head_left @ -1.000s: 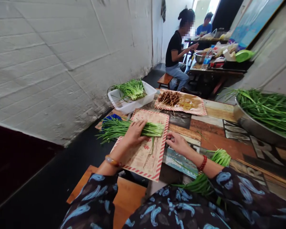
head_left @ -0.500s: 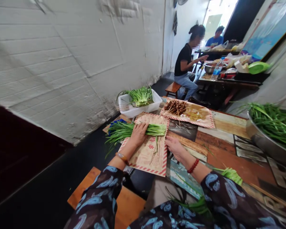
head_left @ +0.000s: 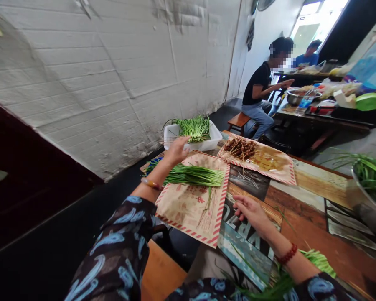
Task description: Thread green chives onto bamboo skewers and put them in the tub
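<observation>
A bundle of garlic chives [head_left: 203,175] lies flat across a paper mat with a red striped border [head_left: 181,217]. My left hand [head_left: 177,150] is raised above the leafy side of the bundle, at the near edge of a white plastic tub [head_left: 202,145] that holds more chives [head_left: 196,127]. Its fingers look stretched out with nothing visible in them, though part of them is turned away from me. Over the wooden table, right of the mat, my right hand [head_left: 250,211] hovers with loosely bent fingers apart, holding nothing.
Brown skewers [head_left: 240,148] rest on a second paper mat [head_left: 285,165] behind. At the right stands a metal bowl of long greens [head_left: 359,205]. More chives [head_left: 318,261] lie near my right forearm. A person in a black shirt [head_left: 258,83] sits farther back at another table.
My left hand has let go of the chives and moved up toward the white tub. My right hand has drawn back from the mat's edge. The view has shifted left.
</observation>
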`<move>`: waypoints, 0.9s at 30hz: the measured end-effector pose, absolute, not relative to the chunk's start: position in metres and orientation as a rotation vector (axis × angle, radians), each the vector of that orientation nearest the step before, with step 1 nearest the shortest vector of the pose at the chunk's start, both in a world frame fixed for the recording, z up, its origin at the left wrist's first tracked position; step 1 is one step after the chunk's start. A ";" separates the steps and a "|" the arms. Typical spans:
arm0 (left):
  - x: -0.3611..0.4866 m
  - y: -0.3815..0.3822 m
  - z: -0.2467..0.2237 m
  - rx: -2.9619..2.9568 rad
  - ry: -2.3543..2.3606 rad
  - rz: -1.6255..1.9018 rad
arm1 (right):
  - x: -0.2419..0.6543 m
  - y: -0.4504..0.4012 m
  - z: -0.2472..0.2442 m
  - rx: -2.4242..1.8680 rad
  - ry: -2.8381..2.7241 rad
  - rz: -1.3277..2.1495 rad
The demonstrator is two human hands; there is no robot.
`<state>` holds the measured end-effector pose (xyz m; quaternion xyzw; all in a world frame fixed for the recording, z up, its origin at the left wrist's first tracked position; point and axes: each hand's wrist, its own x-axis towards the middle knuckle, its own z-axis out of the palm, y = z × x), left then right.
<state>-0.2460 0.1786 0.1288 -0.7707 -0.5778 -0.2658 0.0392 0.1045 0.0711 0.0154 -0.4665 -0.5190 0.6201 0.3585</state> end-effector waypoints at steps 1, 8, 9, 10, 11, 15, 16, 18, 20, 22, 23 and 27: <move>-0.249 0.188 0.136 -2.335 -1.798 -0.723 | 0.105 0.070 0.019 -1.204 -1.333 1.611; -0.260 0.237 0.155 -2.283 -1.771 -0.142 | 0.112 0.070 0.031 -1.186 -1.271 1.679; -0.261 0.241 0.157 -2.274 -1.752 -0.092 | 0.112 0.070 0.031 -1.182 -1.265 1.683; -0.261 0.245 0.159 -2.265 -1.730 -0.045 | 0.112 0.070 0.031 -1.177 -1.261 1.684; -0.262 0.248 0.162 -2.258 -1.709 0.006 | 0.112 0.069 0.031 -1.171 -1.257 1.685; -0.268 0.263 0.177 -2.264 -1.668 0.259 | 0.109 0.068 0.032 -1.158 -1.234 1.691; -0.270 0.266 0.180 -2.274 -1.657 0.315 | 0.109 0.068 0.032 -1.155 -1.231 1.689; -0.271 0.272 0.186 -2.298 -1.615 0.379 | 0.109 0.068 0.033 -1.144 -1.236 1.687; -0.269 0.276 0.187 -2.316 -1.570 0.407 | 0.110 0.067 0.032 -1.146 -1.242 1.694; -0.265 0.278 0.184 -2.331 -1.539 0.451 | 0.111 0.065 0.031 -1.147 -1.242 1.706; -0.262 0.278 0.182 -2.335 -1.524 0.476 | 0.112 0.065 0.030 -1.140 -1.242 1.713; -0.260 0.280 0.182 -2.372 -1.411 0.512 | 0.114 0.068 0.022 -1.090 -1.261 1.735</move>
